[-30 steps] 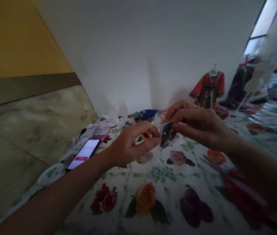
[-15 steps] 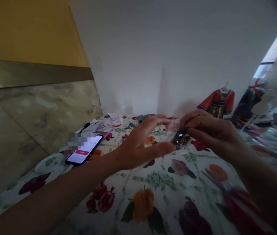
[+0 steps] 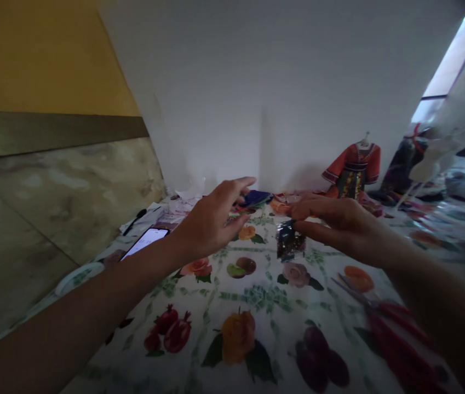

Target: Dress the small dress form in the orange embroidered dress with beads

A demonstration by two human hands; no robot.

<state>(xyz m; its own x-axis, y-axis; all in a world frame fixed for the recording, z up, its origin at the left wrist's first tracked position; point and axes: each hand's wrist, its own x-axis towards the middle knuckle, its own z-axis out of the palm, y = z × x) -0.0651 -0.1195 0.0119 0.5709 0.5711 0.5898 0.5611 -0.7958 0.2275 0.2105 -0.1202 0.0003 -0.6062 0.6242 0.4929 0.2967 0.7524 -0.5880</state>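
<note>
My right hand (image 3: 334,221) pinches the upper edge of a small clear plastic packet (image 3: 291,243) with dark, glittery contents. The packet hangs just over or against the flowered tablecloth; I cannot tell which. To its left, my left hand (image 3: 219,216) is open, thumb and fingers apart, holding nothing. Behind the left fingertips lies a folded dark blue cloth (image 3: 257,198). An orange piece of fabric (image 3: 280,204) lies just behind the packet, close to the right fingertips.
Red-handled scissors (image 3: 388,317) lie by my right forearm. A small red robe (image 3: 351,167) stands at the back against the white wall. At left are a lit phone (image 3: 145,242), partly behind my forearm, and a black pen (image 3: 135,220). Plastic-wrapped items (image 3: 454,213) crowd the right.
My left hand has moved left, away from the packet. The right hand still holds the packet, which now shows more fully and hangs lower. The view has shifted slightly.
</note>
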